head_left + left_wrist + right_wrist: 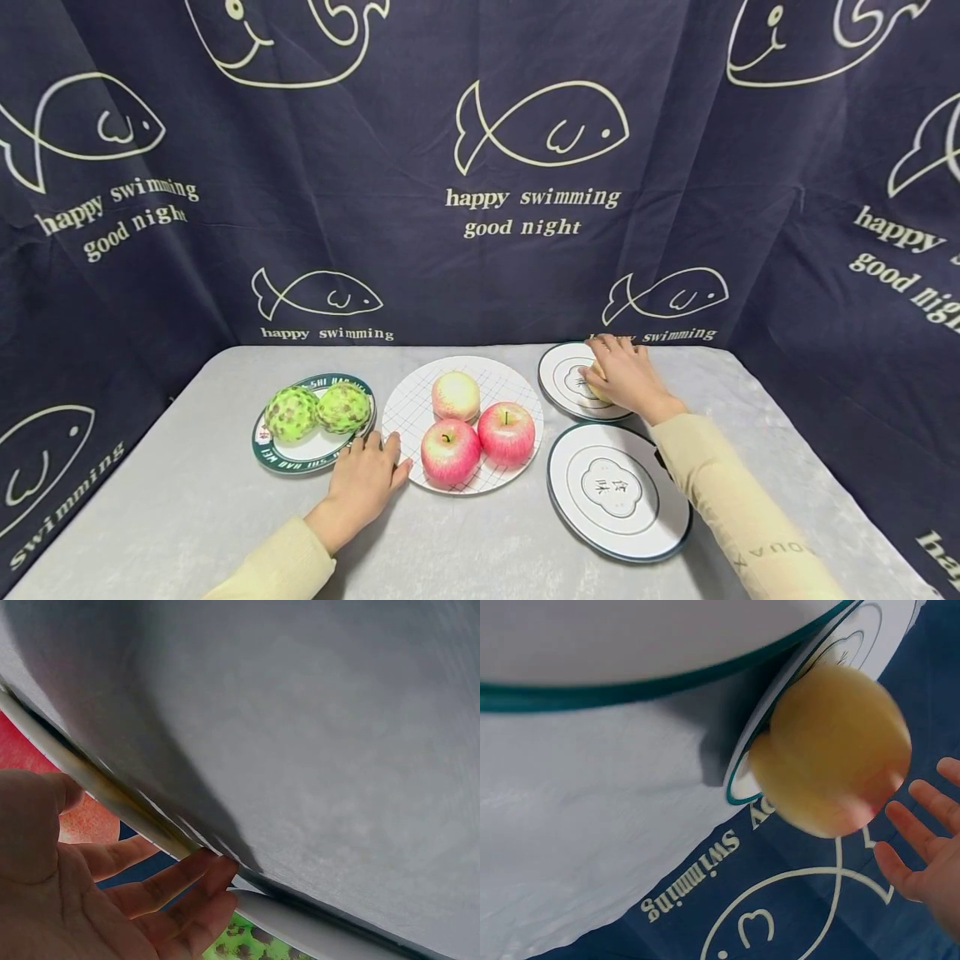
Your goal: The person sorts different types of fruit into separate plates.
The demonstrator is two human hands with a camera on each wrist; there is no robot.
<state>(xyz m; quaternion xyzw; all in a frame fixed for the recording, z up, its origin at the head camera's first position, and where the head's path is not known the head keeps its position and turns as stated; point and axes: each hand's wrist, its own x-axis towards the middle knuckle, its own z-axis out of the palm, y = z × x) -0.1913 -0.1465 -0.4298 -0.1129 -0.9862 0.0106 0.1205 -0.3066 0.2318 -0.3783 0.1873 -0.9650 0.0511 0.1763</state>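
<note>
Fingers apart at two o'clock, my right hand (626, 377) is likely placing or taking the round yellow-pink peach (841, 754) — steadiness next — my left hand (364, 479) relaxed at nine.

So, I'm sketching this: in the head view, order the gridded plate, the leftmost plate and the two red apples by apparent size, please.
1. Gridded plate
2. Leftmost plate
3. Left red apple and right red apple: too alike to rank
</note>
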